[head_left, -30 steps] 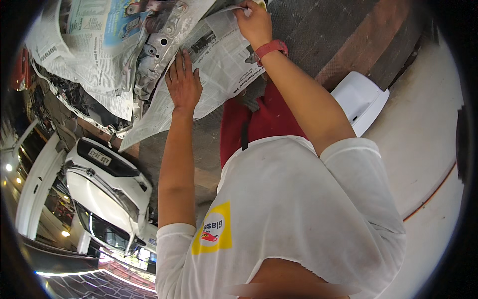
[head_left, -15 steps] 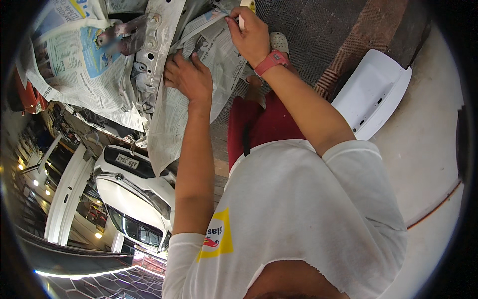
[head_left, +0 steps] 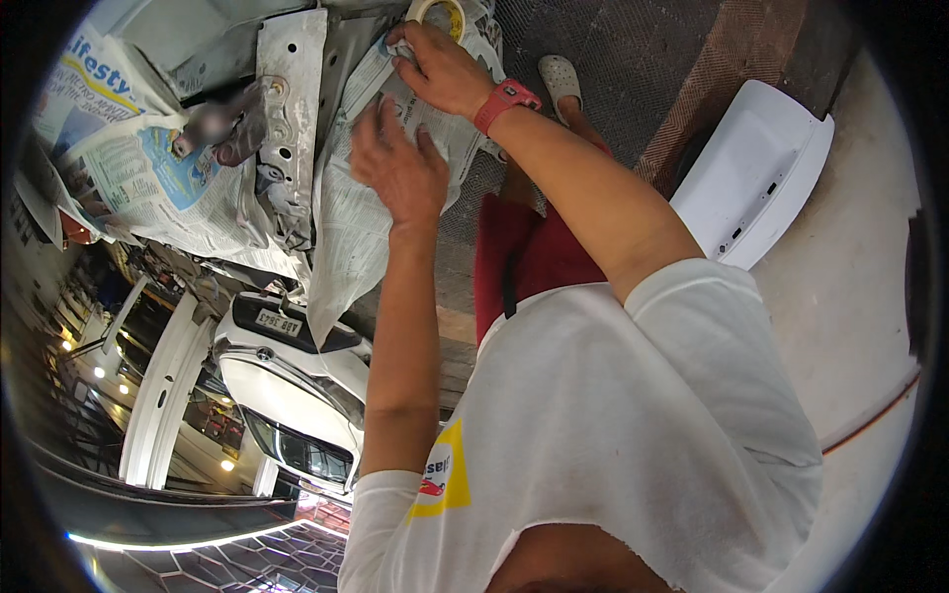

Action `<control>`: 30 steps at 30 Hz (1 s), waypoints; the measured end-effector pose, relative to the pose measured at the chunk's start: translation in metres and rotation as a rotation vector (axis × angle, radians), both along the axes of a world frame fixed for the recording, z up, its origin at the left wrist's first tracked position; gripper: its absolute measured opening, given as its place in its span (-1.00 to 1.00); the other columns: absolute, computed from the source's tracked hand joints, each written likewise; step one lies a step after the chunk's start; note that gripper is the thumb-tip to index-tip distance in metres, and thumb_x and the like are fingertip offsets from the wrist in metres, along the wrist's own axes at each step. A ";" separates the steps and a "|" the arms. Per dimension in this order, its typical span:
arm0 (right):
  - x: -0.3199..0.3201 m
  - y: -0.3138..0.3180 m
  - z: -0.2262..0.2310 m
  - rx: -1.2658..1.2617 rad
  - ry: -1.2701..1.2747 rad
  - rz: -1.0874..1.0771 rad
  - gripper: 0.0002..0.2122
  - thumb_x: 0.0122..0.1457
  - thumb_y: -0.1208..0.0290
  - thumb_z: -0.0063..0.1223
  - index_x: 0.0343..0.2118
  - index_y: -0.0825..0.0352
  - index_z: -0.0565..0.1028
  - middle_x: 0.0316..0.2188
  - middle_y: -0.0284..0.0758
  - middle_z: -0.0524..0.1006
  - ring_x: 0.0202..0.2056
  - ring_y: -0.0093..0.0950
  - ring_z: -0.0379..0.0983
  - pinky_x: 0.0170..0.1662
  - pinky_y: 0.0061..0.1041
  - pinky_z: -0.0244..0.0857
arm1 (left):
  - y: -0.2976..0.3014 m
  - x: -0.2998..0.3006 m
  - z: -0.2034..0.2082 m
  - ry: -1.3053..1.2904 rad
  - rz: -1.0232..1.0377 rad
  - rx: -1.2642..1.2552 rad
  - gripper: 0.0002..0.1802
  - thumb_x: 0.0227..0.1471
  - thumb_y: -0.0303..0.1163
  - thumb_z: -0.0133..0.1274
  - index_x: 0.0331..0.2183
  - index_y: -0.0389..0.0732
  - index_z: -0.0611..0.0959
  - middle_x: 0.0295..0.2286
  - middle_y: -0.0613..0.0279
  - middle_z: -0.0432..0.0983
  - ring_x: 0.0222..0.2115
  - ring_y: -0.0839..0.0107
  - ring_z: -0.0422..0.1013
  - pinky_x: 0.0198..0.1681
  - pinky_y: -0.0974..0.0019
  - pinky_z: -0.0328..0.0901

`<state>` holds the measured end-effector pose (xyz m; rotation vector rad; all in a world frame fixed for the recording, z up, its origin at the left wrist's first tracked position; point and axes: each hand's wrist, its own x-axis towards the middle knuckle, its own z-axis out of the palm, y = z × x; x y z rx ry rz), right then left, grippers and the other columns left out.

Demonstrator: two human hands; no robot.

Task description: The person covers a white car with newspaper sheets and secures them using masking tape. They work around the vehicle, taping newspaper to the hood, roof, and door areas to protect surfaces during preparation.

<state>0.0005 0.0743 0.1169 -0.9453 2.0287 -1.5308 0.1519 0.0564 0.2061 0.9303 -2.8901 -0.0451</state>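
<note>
My right hand (head_left: 447, 77) is closed at the roll of masking tape (head_left: 457, 17), over the top edge of a newspaper sheet. Its curled fingers partly hide the roll. Below it, my left hand (head_left: 400, 168) has its fingers apart and smeared by motion, just over the newspaper sheet (head_left: 348, 237). That sheet hangs down beside a bare metal car body panel (head_left: 294, 109) with holes in it. More newspaper (head_left: 148, 163) covers the car parts left of the panel.
A white car panel (head_left: 756, 178) lies on the floor at the right. A white car (head_left: 287, 385) stands at the lower left. My foot in a pale clog (head_left: 560, 81) rests on the patterned floor mat (head_left: 613, 59).
My left hand has lifted off the panel's edge and shifted right over the newspaper. My right hand has moved left and down with the tape roll. The whole view has shifted slightly.
</note>
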 end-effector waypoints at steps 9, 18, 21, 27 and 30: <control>-0.009 0.003 -0.015 -0.125 -0.271 -0.120 -0.66 0.33 0.37 0.25 0.12 0.22 0.47 -0.04 -0.07 0.63 0.04 0.02 0.59 0.11 -0.09 0.45 | -0.050 -0.038 0.001 -0.367 -0.283 -0.059 -0.14 0.24 -0.31 0.17 0.46 -0.29 0.26 0.40 0.01 0.24 0.40 0.04 0.18 0.35 0.02 0.16; -0.002 -0.003 -0.004 0.271 -0.061 -0.481 -0.74 0.17 0.31 0.45 -0.15 0.19 0.58 -0.30 -0.24 0.67 -0.27 -0.10 0.65 -0.25 -0.07 0.46 | -0.049 -0.064 0.005 -0.567 -0.209 -0.111 -0.17 0.23 -0.21 0.20 0.42 -0.25 0.33 0.25 0.08 0.39 0.28 0.13 0.28 0.22 0.10 0.16; -0.006 -0.017 -0.004 0.364 -0.076 -0.479 -0.76 0.19 0.36 0.42 -0.16 0.22 0.57 -0.32 -0.23 0.65 -0.37 -0.12 0.64 -0.30 -0.08 0.46 | -0.045 -0.067 0.000 -0.581 -0.186 -0.137 -0.20 0.22 -0.17 0.20 0.38 -0.28 0.38 0.21 0.08 0.42 0.25 0.15 0.30 0.19 0.09 0.16; 0.008 -0.007 0.008 -0.087 -0.234 -0.798 -0.85 0.27 0.46 0.29 -0.14 0.25 0.58 -0.33 -0.24 0.63 -0.33 -0.17 0.62 -0.25 -0.16 0.45 | -0.039 -0.069 -0.013 -0.598 -0.104 -0.177 -0.22 0.23 -0.10 0.17 0.33 -0.30 0.40 0.20 0.06 0.40 0.28 0.13 0.26 0.22 0.02 0.13; 0.026 0.027 0.018 0.057 0.174 -0.890 -0.87 0.32 0.55 0.16 -0.10 0.27 0.59 -0.27 -0.22 0.61 -0.25 -0.22 0.59 -0.17 -0.22 0.43 | -0.037 -0.069 -0.016 -0.526 -0.089 -0.164 -0.23 0.25 -0.08 0.15 0.34 -0.29 0.39 0.23 0.06 0.37 0.31 0.12 0.22 0.25 -0.01 0.11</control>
